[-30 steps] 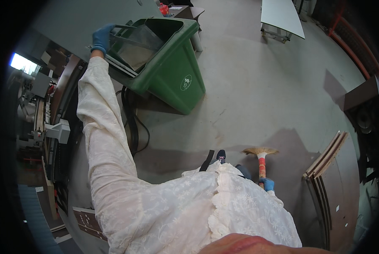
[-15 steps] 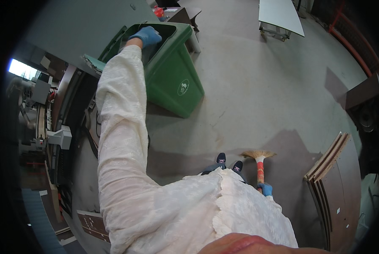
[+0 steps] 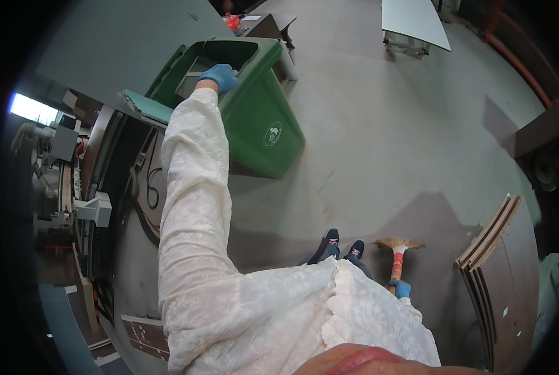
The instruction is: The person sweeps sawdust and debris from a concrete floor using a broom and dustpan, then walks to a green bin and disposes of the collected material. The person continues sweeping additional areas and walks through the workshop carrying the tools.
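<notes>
My left hand (image 3: 219,77), in a blue glove, is closed at the opening of a green wheeled bin (image 3: 264,119). It grips what looks like a grey dustpan (image 3: 189,84), whose pan lies inside the bin mouth; the glove hides most of its handle. Down at my right side, my blue-gloved right hand (image 3: 400,289) is wrapped round the handle of a short broom (image 3: 397,265). The broom's straw bristles (image 3: 399,242) fan out away from me, beside my shoes.
Curved brown panels (image 3: 507,275) stand stacked at the right. A white-topped table (image 3: 415,24) is at the far right. A teal-edged board (image 3: 147,107) juts out beside the bin, with machinery (image 3: 95,209) on the left. A dark cable (image 3: 153,187) lies on the floor.
My left hand has drawn back a little toward me with the dustpan, and more of its pan shows in the bin mouth. The broom stays in my right hand, slightly shifted in view.
</notes>
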The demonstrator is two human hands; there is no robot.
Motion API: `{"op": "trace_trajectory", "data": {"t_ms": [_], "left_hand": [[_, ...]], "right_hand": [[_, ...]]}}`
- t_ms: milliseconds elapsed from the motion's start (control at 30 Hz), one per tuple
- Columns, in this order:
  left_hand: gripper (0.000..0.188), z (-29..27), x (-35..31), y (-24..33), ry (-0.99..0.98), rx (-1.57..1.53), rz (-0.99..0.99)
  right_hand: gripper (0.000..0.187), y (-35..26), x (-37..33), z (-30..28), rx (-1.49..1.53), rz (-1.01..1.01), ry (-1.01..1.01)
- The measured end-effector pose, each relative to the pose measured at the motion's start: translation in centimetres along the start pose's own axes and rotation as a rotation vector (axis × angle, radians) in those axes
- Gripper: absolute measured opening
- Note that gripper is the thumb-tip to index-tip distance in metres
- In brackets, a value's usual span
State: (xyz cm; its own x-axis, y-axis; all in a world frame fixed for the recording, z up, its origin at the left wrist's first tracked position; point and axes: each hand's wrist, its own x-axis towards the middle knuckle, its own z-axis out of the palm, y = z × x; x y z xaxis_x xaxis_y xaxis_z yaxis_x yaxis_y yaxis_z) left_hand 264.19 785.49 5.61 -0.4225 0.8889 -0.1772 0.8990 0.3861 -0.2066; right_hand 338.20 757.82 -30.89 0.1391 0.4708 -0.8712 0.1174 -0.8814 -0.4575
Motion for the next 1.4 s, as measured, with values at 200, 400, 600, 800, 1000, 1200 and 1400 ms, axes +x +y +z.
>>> {"op": "trace_trajectory", "data": {"t_ms": [200, 400, 600, 800, 1000, 1200, 1400], "left_hand": [[0.035, 0.7, -1.6, 3.0, 0.006, 0.111, -0.031], [0.03, 0.9, -3.9, 7.2, 0.123, 0.114, -0.038], [0.03, 1.7, -7.6, 8.9, 0.083, 0.191, -0.012], [0.03, 1.7, -7.7, 5.7, 0.323, 0.116, -0.066], [0.038, -2.8, -5.5, 2.8, 0.378, -0.02, -0.117], [0.031, -4.0, -6.0, 5.6, 0.39, 0.049, 0.123], [0.028, -3.8, -4.5, 1.8, 0.522, 0.151, 0.007]], "right_hand": [[0.03, 0.3, 1.1, 1.7, 0.149, 0.097, 0.03], [0.022, 2.4, 2.5, 2.1, -0.042, -0.121, -0.08], [0.019, 2.2, 3.3, 2.7, -0.183, -0.162, -0.083], [0.022, 1.9, 4.1, 2.8, -0.112, -0.14, -0.048], [0.03, 0.6, 6.4, 3.6, -0.036, -0.016, -0.042], [0.039, -1.7, 6.7, 4.6, -0.148, -0.048, -0.02], [0.031, -2.3, 5.2, 3.6, -0.026, 0.057, -0.054]]}}
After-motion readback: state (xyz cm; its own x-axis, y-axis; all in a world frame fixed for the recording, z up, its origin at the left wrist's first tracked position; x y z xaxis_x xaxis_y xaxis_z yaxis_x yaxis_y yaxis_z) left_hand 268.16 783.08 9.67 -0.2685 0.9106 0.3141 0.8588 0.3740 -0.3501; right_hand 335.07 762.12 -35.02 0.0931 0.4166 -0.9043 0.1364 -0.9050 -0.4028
